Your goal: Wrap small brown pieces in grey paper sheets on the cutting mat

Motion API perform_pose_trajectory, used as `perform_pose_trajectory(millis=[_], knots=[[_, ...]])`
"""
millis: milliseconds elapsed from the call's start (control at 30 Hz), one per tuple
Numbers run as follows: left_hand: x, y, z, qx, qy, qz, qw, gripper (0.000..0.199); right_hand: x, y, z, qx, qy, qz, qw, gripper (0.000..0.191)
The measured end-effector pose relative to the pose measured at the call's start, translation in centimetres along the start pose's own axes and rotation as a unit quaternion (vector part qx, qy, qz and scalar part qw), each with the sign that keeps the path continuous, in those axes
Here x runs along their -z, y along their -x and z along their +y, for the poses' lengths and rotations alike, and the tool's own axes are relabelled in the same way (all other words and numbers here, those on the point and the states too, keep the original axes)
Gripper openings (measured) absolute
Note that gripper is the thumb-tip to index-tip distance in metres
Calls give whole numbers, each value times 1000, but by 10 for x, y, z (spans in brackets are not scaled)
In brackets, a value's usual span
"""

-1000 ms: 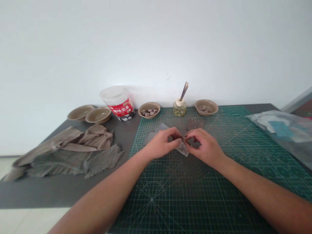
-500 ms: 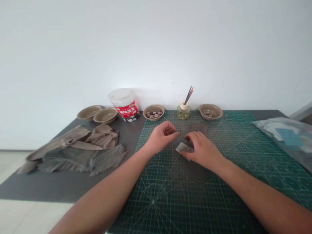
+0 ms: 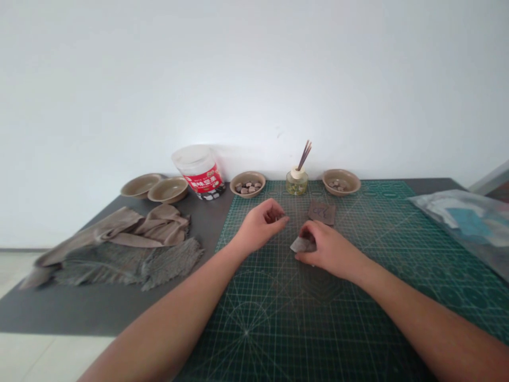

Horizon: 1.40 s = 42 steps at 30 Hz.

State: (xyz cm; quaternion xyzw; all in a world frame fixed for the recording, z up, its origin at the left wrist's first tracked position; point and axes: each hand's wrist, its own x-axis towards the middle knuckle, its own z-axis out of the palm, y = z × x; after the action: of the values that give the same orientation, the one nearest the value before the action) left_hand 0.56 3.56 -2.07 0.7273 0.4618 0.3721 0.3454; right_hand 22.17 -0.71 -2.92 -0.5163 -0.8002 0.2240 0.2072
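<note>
My left hand is closed in a pinch above the green cutting mat. A small dark thing, seemingly a pebble, shows at its fingertips, mostly covered by the fingers. To its right, my right hand grips a small light-grey piece of sandpaper, curled between thumb and fingers. Just beyond the right hand, a brown square of sandpaper with handwritten marks lies flat on the mat. The two hands are apart.
Along the wall stand a bowl of pebbles, a reed diffuser, another bowl with fewer pebbles, a plastic jar and two bowls. Grey-brown cloths lie left. A plastic bag rests right.
My right hand has drawn slightly toward me, closing on and bending the grey sandpaper, and the brown square is now uncovered. My left hand stays nearly in place; the view shifts a little.
</note>
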Motion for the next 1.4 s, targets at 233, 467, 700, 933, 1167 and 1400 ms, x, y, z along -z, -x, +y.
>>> perform_pose_trajectory(millis=[233,467,700,933,1167,1400], knots=[[0,1,-1,-13,2,-12,1000,18,7,2,-2,-29,25,-39,998,26],[1,0,-3,-13,-8,-14,1000,18,11,-1,3,-30,-133,20,990,20],[0,-2,-6,5,34,-17,999,22,11,-8,13,-26,-389,72,918,39],[1,-4,-6,20,71,-7,997,25,9,-7,18,-57,-291,75,952,31],[-2,-4,-8,12,119,22,993,29,7,-8,21,-54,-227,76,970,28],[-4,-2,-9,27,142,5,989,23,6,-7,18,-38,-196,74,977,27]])
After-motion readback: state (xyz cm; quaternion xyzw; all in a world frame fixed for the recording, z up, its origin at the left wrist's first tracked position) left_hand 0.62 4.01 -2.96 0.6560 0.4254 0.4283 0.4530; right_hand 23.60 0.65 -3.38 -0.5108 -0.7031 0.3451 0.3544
